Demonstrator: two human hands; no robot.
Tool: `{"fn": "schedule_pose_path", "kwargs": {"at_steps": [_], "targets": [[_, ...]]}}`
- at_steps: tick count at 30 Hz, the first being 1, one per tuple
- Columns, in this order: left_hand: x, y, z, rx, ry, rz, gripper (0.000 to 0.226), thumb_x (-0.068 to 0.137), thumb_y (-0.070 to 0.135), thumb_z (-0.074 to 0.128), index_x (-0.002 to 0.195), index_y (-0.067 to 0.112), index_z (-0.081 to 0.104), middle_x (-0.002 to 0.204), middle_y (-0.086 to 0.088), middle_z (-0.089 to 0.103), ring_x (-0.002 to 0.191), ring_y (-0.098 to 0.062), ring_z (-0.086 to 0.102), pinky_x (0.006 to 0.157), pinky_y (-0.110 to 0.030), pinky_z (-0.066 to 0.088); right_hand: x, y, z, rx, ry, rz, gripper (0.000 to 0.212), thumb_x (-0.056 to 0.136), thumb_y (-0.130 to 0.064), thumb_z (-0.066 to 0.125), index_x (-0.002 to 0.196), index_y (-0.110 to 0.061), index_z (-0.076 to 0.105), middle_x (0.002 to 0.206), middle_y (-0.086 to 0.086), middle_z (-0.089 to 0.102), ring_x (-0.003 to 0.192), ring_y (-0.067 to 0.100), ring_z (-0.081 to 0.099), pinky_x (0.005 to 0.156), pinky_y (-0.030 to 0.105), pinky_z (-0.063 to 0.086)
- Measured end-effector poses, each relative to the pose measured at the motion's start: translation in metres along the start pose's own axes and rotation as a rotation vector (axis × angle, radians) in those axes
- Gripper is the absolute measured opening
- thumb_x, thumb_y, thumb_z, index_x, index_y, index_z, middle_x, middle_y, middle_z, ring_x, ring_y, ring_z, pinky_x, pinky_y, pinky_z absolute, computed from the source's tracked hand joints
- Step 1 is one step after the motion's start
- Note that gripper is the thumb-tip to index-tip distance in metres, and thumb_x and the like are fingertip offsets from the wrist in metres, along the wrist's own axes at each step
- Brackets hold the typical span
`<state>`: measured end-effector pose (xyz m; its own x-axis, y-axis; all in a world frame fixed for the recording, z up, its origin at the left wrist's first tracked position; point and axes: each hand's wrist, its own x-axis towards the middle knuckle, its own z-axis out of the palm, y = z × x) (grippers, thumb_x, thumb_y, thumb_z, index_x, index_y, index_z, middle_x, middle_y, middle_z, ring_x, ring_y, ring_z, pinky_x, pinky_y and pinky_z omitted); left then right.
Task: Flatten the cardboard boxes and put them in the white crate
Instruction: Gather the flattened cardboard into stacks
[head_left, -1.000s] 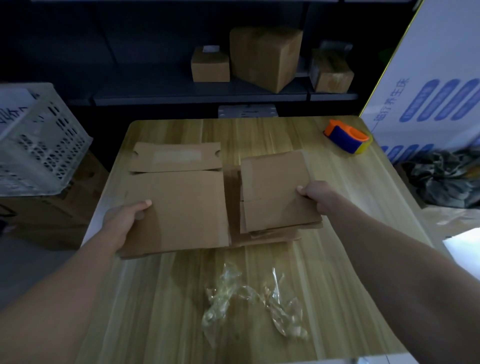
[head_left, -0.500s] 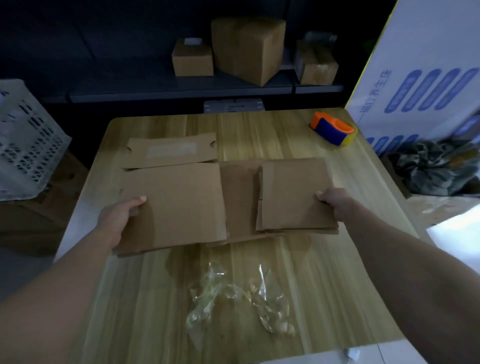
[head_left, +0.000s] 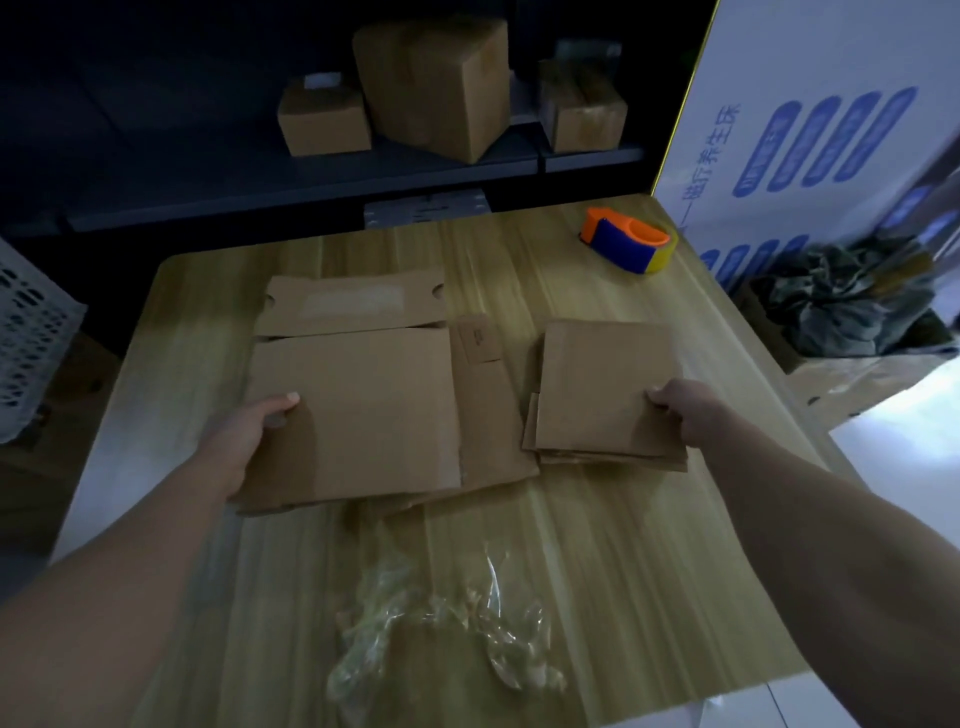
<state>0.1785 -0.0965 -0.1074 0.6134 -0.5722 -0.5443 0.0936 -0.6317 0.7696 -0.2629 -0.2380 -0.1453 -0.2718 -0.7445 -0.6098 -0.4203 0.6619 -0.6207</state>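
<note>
Two flattened cardboard boxes lie on the wooden table (head_left: 597, 519). The large flattened box (head_left: 363, 405) is at the centre left; my left hand (head_left: 244, 436) grips its left edge, thumb on top. The small flattened stack (head_left: 602, 389) is to its right, and my right hand (head_left: 680, 410) pinches its right edge. A narrow gap of table shows between the two near their far ends. The white crate (head_left: 31, 338) stands off the table at the far left, only partly in view.
A crumpled clear plastic wrap (head_left: 441, 623) lies near the table's front edge. An orange and blue tape dispenser (head_left: 628, 247) sits at the back right. Three assembled cardboard boxes (head_left: 431, 83) stand on the dark shelf behind. A white printed carton (head_left: 810, 130) flanks the right.
My right hand has pulled the small stack to the right, off the large flattened box. My left hand keeps hold of the large box's left edge.
</note>
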Motion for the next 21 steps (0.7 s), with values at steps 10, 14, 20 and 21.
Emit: {"fn": "schedule_pose_path", "kwargs": {"at_steps": [10, 14, 20, 21], "targets": [[-0.008, 0.001, 0.011, -0.048, -0.010, 0.000, 0.027, 0.079, 0.031, 0.072, 0.076, 0.007, 0.060, 0.081, -0.008, 0.058, 0.070, -0.024, 0.054, 0.066, -0.030, 0.043, -0.022, -0.029, 0.038, -0.379, 0.241, -0.229, 0.049, 0.091, -0.009, 0.053, 0.139, -0.011, 0.043, 0.140, 0.015, 0.044, 0.129, 0.032, 0.041, 0.103, 0.042, 0.039], [-0.009, -0.009, -0.014, -0.066, 0.073, -0.019, 0.048, 0.071, 0.037, 0.078, 0.106, 0.006, 0.065, 0.102, -0.011, 0.063, 0.093, -0.030, 0.059, 0.081, -0.039, 0.048, -0.058, -0.060, 0.102, -0.255, -0.092, -0.437, 0.040, 0.094, -0.017, 0.057, 0.132, -0.006, 0.052, 0.126, 0.010, 0.058, 0.112, 0.023, 0.056, 0.085, 0.030, 0.048], [-0.004, -0.031, -0.072, -0.080, 0.160, -0.098, 0.047, 0.065, 0.044, 0.079, 0.094, 0.010, 0.066, 0.103, -0.011, 0.066, 0.098, -0.034, 0.059, 0.094, -0.049, 0.045, -0.054, -0.058, 0.169, -0.368, -0.320, -0.272, 0.085, 0.081, -0.035, 0.074, 0.146, -0.002, 0.030, 0.144, 0.017, 0.042, 0.131, 0.031, 0.043, 0.107, 0.038, 0.037], [-0.003, -0.037, -0.080, -0.091, 0.179, -0.114, 0.045, 0.064, 0.044, 0.079, 0.091, 0.011, 0.066, 0.101, -0.011, 0.066, 0.097, -0.034, 0.059, 0.094, -0.050, 0.045, -0.051, -0.056, 0.175, -0.370, -0.298, -0.211, 0.104, 0.076, -0.040, 0.078, 0.150, -0.003, 0.016, 0.149, 0.018, 0.033, 0.136, 0.033, 0.035, 0.111, 0.041, 0.032]]}}
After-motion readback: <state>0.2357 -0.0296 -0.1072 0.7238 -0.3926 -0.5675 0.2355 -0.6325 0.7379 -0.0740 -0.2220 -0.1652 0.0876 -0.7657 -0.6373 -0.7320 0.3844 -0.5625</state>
